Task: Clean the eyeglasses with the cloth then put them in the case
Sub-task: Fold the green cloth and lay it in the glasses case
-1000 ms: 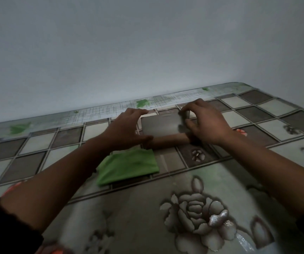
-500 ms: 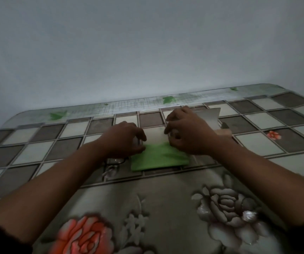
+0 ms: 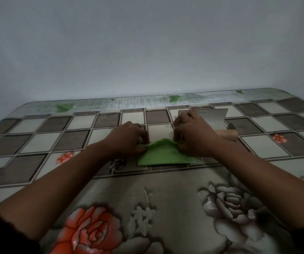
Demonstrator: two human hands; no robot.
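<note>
Green cloth (image 3: 165,154) is seen lying mid-tabletop (image 3: 37,129), toward the far edge, its far hem lifted into a ridge. That hem is pinched at one end by the left hand (image 3: 129,138) and at the other by the right hand (image 3: 193,136); fingers of both are curled tight onto the fabric. The near hem is flat on the tabletop.

Case (image 3: 213,119) is noted behind the right hand, lid raised and open, tan base partly hidden by the wrist. It stands nearer the far right corner than the cloth.

Eyeglasses cannot be made out with certainty. A dark, thin shape shows just under the left wrist, at the cloth's left corner; possibly the frame, too dim to confirm.

Step judged: cloth being picked up or unfolded for wiping. Task judged early; nothing cleaned yet.

For a good step: the hem is best raised evenly by both pinches, so that a single flat layer is opened. The cloth should be lifted clear, not dragged, lest anything beside it be swept along.
</note>
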